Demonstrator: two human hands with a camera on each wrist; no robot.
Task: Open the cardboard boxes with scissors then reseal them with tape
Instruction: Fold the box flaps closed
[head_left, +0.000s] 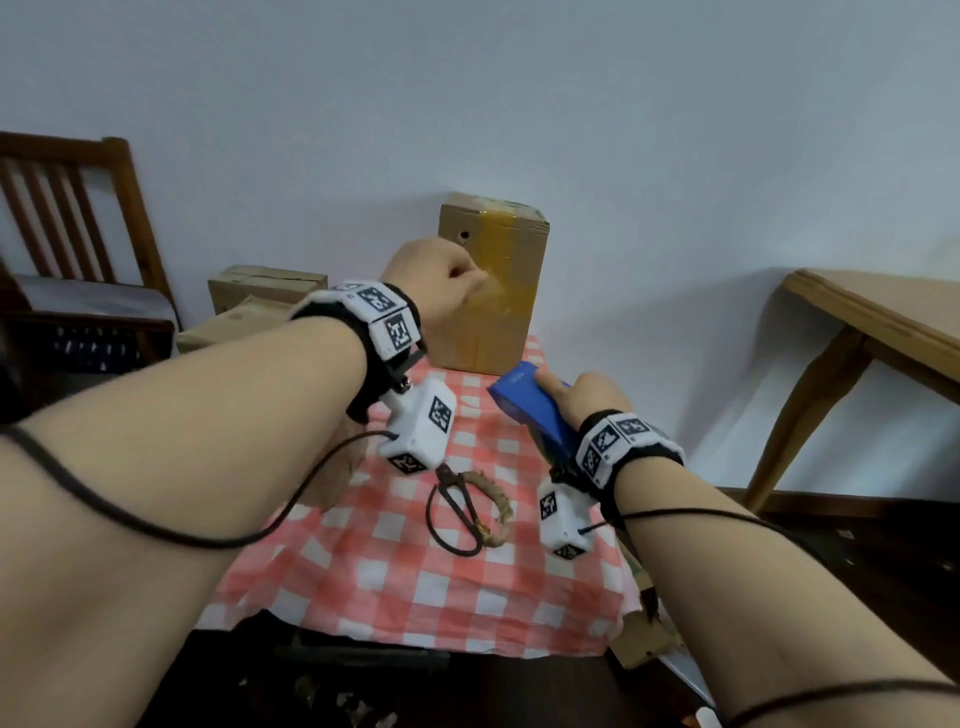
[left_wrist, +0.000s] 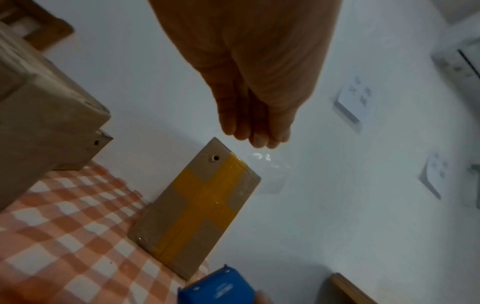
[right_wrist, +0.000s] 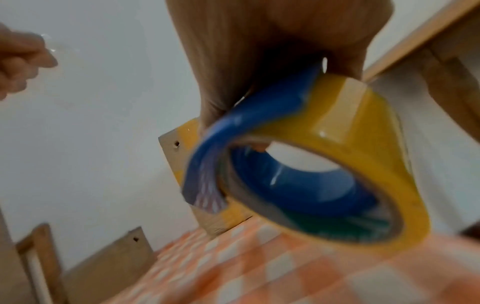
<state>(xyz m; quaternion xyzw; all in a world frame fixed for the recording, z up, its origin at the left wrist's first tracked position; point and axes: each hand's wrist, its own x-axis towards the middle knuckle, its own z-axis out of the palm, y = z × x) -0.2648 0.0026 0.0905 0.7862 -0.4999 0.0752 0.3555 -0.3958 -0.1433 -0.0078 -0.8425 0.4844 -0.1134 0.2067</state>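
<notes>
Both forearms bare, no sleeves. Each wrist: black strap (head_left: 363, 374) with white blocks bearing black square-code markers. White marker-covered camera box (head_left: 423, 434) hangs beneath each wrist; thin black cable (head_left: 156, 525) trails back.

The left hand (head_left: 434, 293) is raised, its fingers pinched together. The right hand (head_left: 584, 402), held lower, has its fingers curled in a grip.

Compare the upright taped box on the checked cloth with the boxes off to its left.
The upright box stands on end on the checked cloth; the left boxes lie low and flat beside it. The upright box carries broad yellow tape crossing its front; no such yellow tape shows on the left boxes. The left hand is raised right in front of the upright box; no hand is near the left ones. All are brown cardboard with small punched holes.
</notes>
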